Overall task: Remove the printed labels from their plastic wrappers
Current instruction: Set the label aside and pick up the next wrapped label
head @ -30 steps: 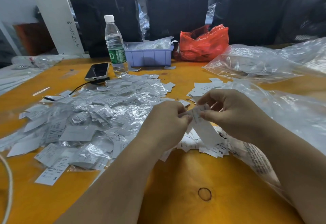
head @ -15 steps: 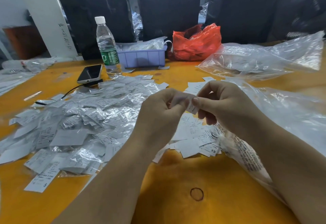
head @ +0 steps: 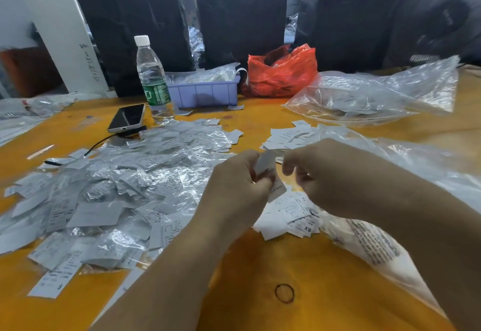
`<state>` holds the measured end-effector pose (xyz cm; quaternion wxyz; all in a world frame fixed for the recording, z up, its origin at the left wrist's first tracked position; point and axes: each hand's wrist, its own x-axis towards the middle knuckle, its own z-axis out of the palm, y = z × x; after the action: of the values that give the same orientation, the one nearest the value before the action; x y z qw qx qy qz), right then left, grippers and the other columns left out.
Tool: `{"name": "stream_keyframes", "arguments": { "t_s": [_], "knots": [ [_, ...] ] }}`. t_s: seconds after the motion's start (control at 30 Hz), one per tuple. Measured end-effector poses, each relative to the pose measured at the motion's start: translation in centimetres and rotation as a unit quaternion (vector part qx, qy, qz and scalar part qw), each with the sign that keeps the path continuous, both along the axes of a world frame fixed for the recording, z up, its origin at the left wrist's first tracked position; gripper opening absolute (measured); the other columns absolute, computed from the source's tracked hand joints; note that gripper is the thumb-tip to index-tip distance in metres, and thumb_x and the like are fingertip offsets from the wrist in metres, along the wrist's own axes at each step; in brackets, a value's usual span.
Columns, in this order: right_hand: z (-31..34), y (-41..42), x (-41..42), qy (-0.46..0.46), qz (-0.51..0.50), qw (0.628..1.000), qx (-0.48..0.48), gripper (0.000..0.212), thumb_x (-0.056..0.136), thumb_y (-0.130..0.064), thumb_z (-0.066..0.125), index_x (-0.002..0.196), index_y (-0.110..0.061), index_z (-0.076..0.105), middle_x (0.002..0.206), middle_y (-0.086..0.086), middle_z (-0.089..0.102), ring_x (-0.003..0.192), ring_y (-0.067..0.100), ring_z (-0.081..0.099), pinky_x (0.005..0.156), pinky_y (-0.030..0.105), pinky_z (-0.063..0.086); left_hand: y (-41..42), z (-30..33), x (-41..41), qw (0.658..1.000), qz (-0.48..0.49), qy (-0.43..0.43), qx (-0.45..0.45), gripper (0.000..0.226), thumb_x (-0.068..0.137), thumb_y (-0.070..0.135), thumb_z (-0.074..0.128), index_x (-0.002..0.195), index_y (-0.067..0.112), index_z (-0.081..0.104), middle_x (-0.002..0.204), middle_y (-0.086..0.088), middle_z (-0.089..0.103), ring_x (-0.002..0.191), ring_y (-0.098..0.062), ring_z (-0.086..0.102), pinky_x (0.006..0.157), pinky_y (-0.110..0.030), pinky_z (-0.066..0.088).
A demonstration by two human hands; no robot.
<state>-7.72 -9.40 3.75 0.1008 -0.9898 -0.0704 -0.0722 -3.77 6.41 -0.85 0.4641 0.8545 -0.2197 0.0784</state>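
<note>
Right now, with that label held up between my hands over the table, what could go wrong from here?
1. The left hand pinches the label while the right hand seems to have let go; a hard tug might crease or tear it.
2. The wrapped pile and the bare labels lie close together, so a dropped piece could land in the wrong heap.
3. The water bottle stands beside the phone and the pile; a knock might tip it onto them.

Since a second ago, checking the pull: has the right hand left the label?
Yes. The right hand let go, now right of the label held by the left hand.
</note>
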Motion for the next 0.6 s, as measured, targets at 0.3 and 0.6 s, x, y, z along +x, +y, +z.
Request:
{"name": "stream_keyframes", "arguments": {
  "t_s": [0.3,0.6],
  "knots": [
    [0.9,-1.3,-4.9,0.035,-0.118,0.975,-0.186,0.026,0.085,-0.004,0.052,0.068,-0.02,0.04,0.07,-0.004,0.044,0.056,0.01,0.04,0.045,0.023,0.028,-1.1,-0.5,-1.0,0.998,-0.053,0.001,0.036,0.022,0.089,0.029,0.064,0.07,0.023,0.054,0.062,0.01,0.047,0.057,-0.007,0.042,0.052,-0.021,0.032],
    [-3.1,-2.5,-3.7,-0.003,-0.107,0.989,-0.103,0.009,0.092,-0.025,0.052,0.092,-0.022,0.06,0.093,-0.004,0.057,0.084,0.018,0.058,0.069,0.033,0.053,-1.4,-0.5,-1.4,0.994,-0.093,0.005,0.051,0.021,0.089,0.027,0.065,0.075,0.015,0.057,0.067,0.0,0.049,0.059,-0.012,0.042,0.057,-0.029,0.033]
  ]
}}
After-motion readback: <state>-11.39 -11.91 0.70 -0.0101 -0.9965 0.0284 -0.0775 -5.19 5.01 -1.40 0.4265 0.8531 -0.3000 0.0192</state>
